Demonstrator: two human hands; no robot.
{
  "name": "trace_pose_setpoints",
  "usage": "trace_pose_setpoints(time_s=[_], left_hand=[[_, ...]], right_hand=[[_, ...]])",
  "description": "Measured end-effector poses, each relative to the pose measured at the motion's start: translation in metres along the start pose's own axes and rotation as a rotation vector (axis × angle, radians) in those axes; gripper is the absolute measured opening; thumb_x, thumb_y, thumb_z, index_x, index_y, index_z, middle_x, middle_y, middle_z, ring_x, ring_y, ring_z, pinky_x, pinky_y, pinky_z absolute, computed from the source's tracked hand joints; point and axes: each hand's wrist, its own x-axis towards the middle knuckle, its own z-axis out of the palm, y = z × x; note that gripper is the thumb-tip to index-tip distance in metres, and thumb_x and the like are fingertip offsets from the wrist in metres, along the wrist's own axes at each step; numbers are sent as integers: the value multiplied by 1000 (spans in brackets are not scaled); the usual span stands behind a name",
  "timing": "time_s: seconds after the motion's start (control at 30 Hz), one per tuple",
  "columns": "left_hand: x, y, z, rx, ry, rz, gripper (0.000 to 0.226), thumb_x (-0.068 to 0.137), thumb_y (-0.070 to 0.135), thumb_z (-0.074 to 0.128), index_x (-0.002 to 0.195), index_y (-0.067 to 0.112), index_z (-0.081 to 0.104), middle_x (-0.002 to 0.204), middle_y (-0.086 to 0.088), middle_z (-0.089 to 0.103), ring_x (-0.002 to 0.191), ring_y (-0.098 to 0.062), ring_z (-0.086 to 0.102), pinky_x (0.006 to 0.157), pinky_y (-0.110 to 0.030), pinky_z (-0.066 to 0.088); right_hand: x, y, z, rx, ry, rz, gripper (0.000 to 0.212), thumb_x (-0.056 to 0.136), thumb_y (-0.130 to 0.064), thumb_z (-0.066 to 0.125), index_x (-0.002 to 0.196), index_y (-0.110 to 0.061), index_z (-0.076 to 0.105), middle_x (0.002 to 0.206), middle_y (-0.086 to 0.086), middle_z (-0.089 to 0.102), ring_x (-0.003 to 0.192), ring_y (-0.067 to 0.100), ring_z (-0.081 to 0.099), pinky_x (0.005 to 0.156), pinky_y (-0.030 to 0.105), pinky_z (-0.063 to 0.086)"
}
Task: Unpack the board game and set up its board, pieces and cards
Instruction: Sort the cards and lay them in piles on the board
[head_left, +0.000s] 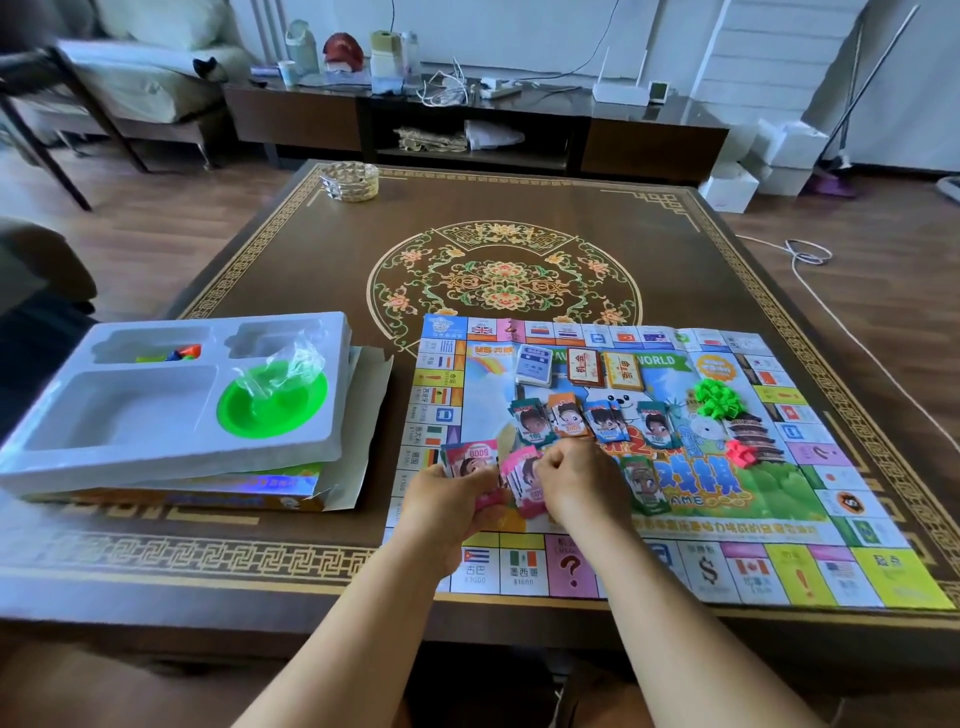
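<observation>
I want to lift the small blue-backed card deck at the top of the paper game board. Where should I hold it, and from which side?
Take the blue-backed card deck from above, a grip on its two long side edges. It lies flat on the paper game board, and the red-backed deck lies apart on its right, so both edges look free. Pinch low so the whole stack comes up.

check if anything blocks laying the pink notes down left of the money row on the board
Nothing visible does. Both hands, left and right, hold the pink notes just above the board. The patch left of the money row shows bare board; the nearest stack, the green notes, lies right of the hands.
</observation>
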Motion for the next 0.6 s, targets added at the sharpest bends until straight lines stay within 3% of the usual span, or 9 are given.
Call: trace_pose_setpoints(time_s=[0.17,0.3,0.37,0.5,0.6], left_hand=[[-2,0,1,-22,11,-18,10,87,8,65,92,6,57,81,-13,69,68,-20,68,70,-31,56],[-3,1,2,-38,0,-19,12,86,8,67,93,6,57,83,-13,70,70,-21,68,68,-31,57],[-4,1,2,-27,-18,-2,13,85,9,68,94,6,59,83,-12,70,69,-20,68,62,-28,57],[-11,3,8,-1,-96,20,6,83,-2,66,85,2,62,77,-13,68,62,-19,67,50,-23,55],[-16,5,11,15,-209,8,5,85,-5,61,88,-1,62,82,-16,68,68,-22,68,55,-23,56]], right_hand=[[0,3,-2,25,-47,2,35,93,-25,50,58,-18,45,59,-1,49,55,17,45,49,23,29],[-1,4,-4,91,-33,-11,18,90,-33,57,77,-20,57,74,-5,58,73,19,58,60,26,40],[-6,1,-11,247,-28,-7,22,88,-39,59,83,-18,60,75,-6,59,75,18,58,64,27,42],[-26,-9,-24,634,-274,55,21,87,-33,64,74,-16,64,70,-2,62,67,12,54,56,21,37],[-28,-7,-24,713,-240,94,16,87,-26,65,73,-18,65,75,2,67,71,12,56,55,19,38]])
